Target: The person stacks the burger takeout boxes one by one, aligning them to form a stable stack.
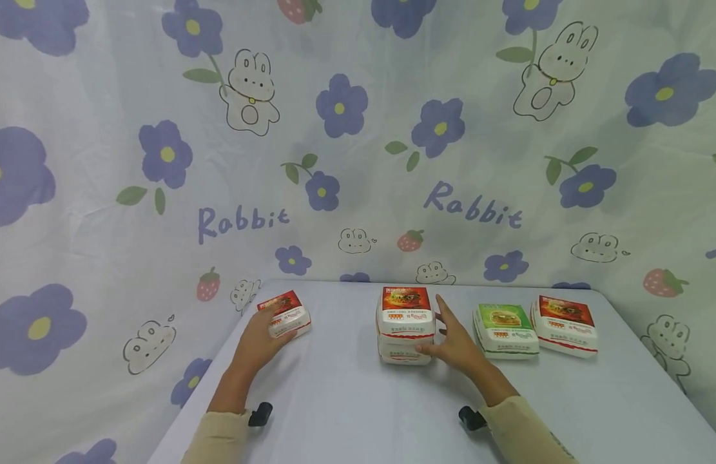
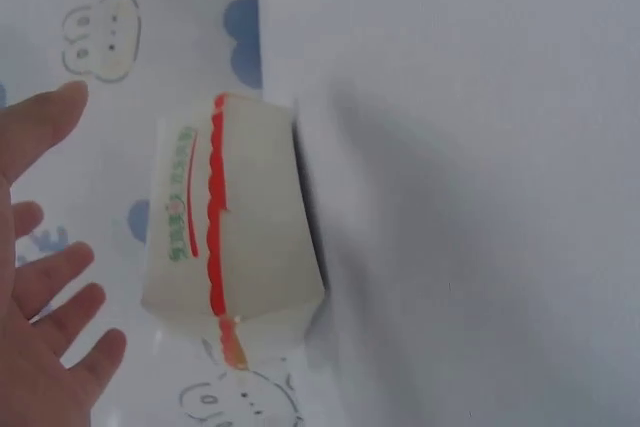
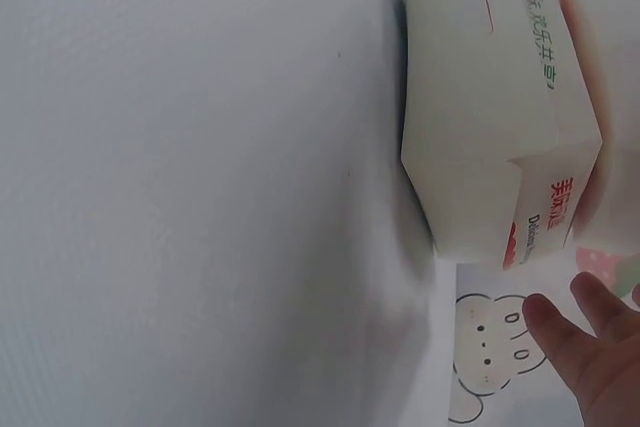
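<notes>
Two burger boxes are stacked mid-table in the head view. The upper box (image 1: 405, 316) has a red top with a burger picture; the paler lower box (image 1: 401, 352) sits under it. My right hand (image 1: 459, 345) is at the stack's right side, fingers spread, the thumb overlapping its front corner in this view. In the right wrist view its fingertips (image 3: 548, 322) are extended near the lower box (image 3: 485, 87). On the left, my left hand (image 1: 259, 345) is beside another red-topped burger box (image 1: 294, 316). The left wrist view shows that hand spread and apart from this box (image 2: 255, 217).
Right of the stack stand a green-topped burger box (image 1: 505, 332) and a red-topped one (image 1: 566, 325), side by side. They rest on a white table (image 1: 346, 412). Behind its back edge hangs a curtain (image 1: 358, 161) printed with flowers and rabbits.
</notes>
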`<state>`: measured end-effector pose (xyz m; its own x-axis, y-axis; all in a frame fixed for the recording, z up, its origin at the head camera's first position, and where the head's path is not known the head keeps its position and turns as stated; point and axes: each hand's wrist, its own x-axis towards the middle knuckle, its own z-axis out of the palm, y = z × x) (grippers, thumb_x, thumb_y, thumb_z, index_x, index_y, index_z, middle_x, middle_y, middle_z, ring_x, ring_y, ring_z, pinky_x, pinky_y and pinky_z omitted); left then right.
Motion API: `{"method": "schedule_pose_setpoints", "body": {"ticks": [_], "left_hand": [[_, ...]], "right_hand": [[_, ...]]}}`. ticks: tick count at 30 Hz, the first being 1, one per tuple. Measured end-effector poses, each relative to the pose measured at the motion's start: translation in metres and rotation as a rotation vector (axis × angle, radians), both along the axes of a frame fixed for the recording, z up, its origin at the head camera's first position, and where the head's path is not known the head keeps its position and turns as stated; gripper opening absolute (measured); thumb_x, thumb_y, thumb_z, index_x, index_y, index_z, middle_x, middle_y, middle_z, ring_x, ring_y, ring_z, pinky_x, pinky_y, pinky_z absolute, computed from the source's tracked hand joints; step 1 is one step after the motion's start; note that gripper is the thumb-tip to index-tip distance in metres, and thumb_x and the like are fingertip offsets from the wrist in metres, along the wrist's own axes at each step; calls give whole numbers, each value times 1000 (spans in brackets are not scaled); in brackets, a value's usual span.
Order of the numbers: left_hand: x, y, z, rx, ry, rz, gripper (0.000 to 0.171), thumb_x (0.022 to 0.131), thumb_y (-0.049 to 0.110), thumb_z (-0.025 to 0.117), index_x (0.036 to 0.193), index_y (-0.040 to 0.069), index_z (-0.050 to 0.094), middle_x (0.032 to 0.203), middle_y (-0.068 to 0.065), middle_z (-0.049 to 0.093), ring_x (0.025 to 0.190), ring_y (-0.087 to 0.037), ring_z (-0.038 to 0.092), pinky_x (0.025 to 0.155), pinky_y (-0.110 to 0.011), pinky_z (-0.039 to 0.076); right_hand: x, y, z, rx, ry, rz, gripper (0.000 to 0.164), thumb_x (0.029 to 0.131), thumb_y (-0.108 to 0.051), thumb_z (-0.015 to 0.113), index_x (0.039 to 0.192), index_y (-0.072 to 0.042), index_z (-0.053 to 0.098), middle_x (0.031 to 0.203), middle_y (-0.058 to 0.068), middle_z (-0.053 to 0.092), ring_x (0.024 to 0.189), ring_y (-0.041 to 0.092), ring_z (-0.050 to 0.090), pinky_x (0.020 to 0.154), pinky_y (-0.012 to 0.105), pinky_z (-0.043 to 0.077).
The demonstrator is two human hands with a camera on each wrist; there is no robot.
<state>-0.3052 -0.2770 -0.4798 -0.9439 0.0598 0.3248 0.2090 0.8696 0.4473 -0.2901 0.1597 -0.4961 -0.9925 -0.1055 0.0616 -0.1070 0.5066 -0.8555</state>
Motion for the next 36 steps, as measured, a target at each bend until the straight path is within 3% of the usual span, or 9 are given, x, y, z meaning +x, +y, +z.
{"method": "schedule_pose_setpoints", "body": {"ticks": [7, 14, 19, 23, 29, 36], "left_hand": [[-2, -10, -1, -6, -54, 64, 86, 83, 38, 76, 150, 4, 34, 145, -27, 39, 134, -47, 32, 106, -63, 28], [-10, -20, -8, 34, -87, 92, 97, 78, 42, 80, 152, 5, 29, 148, -23, 37, 135, -46, 31, 106, -64, 27], [-17, -28, -11, -13, -180, 140, 115, 73, 54, 79, 155, 3, 15, 155, -28, 20, 139, -50, 20, 108, -66, 22], [-21, -32, -12, 27, -241, 139, 122, 72, 54, 81, 156, 4, 8, 156, -30, 11, 139, -51, 14, 108, -66, 18], [-26, -33, -15, 84, -275, 146, 125, 71, 51, 83, 155, 3, 4, 155, -30, 13, 139, -51, 17, 108, -65, 20], [-33, -36, -27, 114, -316, 122, 123, 72, 47, 83, 156, 6, 4, 156, -30, 8, 138, -53, 15, 107, -67, 19]], "right_hand": [[0, 0, 1, -1, 15, 1, 132, 59, -45, 92, 157, -35, 3, 155, 19, 28, 128, 49, 42, 97, 61, 42], [-1, 2, -1, -3, 56, 19, 128, 62, -42, 91, 156, -37, 5, 160, 8, 19, 133, 42, 39, 99, 58, 41], [-2, 3, 0, -3, 94, 35, 128, 62, -43, 91, 157, -35, 5, 162, 4, 13, 139, 36, 31, 102, 56, 39], [-2, 3, 2, 7, 106, 30, 129, 62, -44, 91, 156, -36, 4, 162, 2, 13, 140, 35, 31, 103, 56, 39], [-4, 2, 7, 14, 112, 41, 129, 62, -43, 91, 156, -36, 3, 162, 1, 11, 140, 35, 30, 103, 56, 38], [-4, 0, 11, 5, 90, 52, 129, 61, -44, 91, 156, -39, 4, 161, 3, 15, 138, 38, 33, 102, 58, 39]]}}
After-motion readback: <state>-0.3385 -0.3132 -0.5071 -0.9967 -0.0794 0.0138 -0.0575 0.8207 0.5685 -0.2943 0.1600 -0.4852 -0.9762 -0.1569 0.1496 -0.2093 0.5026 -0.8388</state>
